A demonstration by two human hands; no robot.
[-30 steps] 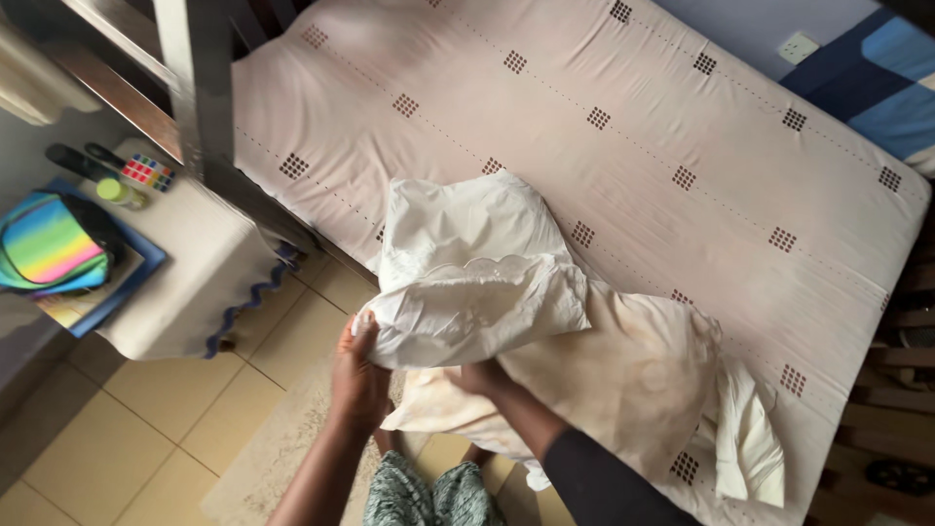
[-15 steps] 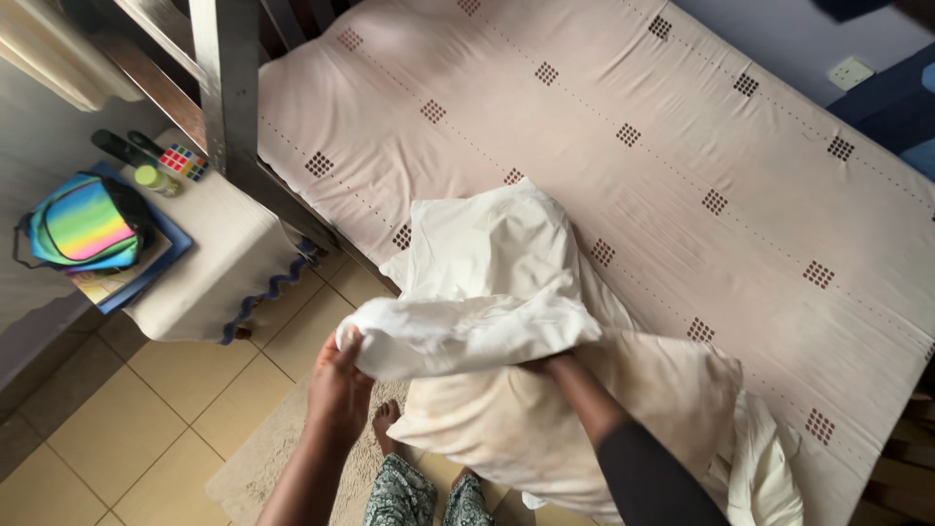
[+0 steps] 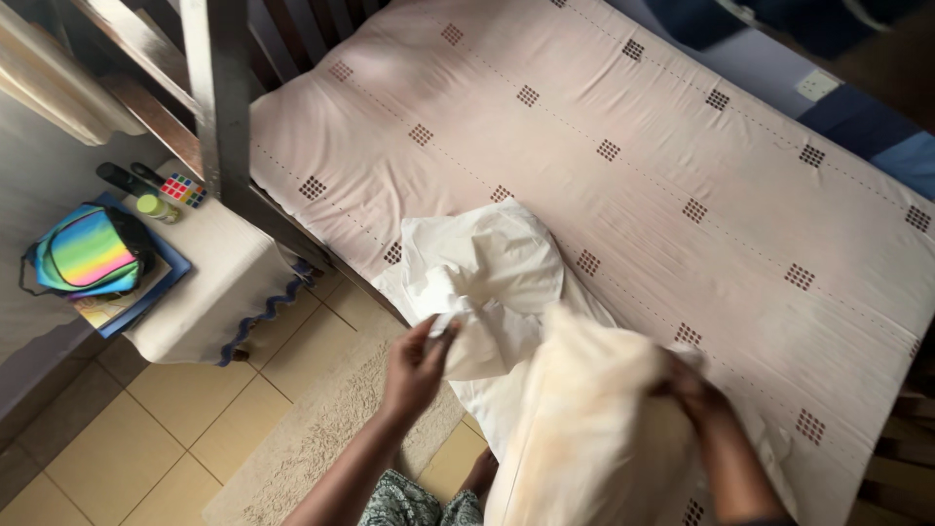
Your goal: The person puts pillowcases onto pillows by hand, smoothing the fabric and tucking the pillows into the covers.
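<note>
Pillow and white case at the bed (image 3: pixel 682 127) edge.
Left hand (image 3: pixel 417 365) pinches the pillowcase (image 3: pixel 487 278) shut; right hand (image 3: pixel 693 390) clasps the pillow (image 3: pixel 584 419) (bare, cream).

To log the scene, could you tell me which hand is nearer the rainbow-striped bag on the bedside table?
Left. The left hand grips white cloth nearer the rainbow-striped bag; the right hand holds the cream pillow, farther away.

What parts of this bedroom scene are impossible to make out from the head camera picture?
- Right hand: fingers motion-blurred, sunk into the stained cream pillow.
- Pillow's lower end: cut by the bottom edge.
- Left hand: fingertips buried in the crumpled white pillowcase.
- Small items beside the rainbow-striped bag: too small to identify.
</note>
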